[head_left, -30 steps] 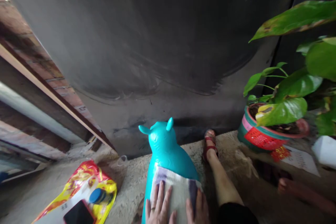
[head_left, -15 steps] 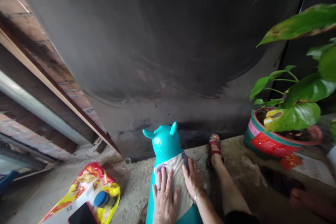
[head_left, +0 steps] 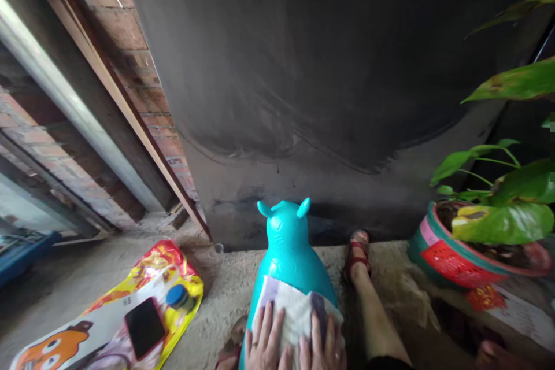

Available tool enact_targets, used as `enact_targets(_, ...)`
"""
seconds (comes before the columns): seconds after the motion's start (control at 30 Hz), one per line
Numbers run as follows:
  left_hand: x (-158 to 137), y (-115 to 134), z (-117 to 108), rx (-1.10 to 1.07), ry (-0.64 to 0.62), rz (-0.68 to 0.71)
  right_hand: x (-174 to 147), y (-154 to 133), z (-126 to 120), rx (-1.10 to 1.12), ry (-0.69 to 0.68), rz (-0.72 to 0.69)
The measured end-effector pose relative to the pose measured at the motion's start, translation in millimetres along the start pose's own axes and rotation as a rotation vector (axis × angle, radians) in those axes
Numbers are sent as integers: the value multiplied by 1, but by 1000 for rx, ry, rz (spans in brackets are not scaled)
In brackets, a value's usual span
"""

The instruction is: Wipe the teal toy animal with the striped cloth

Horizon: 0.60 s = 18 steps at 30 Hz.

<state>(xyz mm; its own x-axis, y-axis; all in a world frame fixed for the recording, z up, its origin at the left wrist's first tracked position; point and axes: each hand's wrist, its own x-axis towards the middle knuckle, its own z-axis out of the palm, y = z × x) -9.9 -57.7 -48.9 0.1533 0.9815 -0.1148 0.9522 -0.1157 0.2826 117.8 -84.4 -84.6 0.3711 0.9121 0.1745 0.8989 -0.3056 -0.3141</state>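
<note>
A turquoise inflatable animal toy (head_left: 288, 243) with two small ears stands in front of me, its head toward the dark panel. Over its back lies a whitish cloth (head_left: 289, 295) with purple-grey bands. My left hand (head_left: 265, 341) rests flat on the cloth's left part, fingers stretched out. Beside it my right hand (head_left: 323, 344) presses on the right part, fingers spread and pointing forward. Both wrists are cut off by the lower edge of the view.
A dark panel (head_left: 303, 98) rises ahead. On the left floor lie a red-yellow plastic bag (head_left: 169, 260), a phone (head_left: 145, 328) and a blue-capped jar (head_left: 177, 298). At right stand a potted plant (head_left: 459, 263) and my sandaled foot (head_left: 359, 254).
Both hands have slid the cloth back toward me, from just behind the toy's head to lower on its back, baring its neck. The view has turned slightly left.
</note>
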Motion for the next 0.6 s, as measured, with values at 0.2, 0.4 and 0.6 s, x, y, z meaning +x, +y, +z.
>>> enact_targets(0.2, 51, 15, -32, -77, -32, -78, 102, -36, -19, -21, -210, 64)
enact_targets(0.4, 49, 11, -27, -106, -13, -60, 92, -39, -20, -102, -178, 70)
enact_targets(0.6, 1, -5, -4, -179, 66, -31, 10, -15, -16, -197, -22, -26)
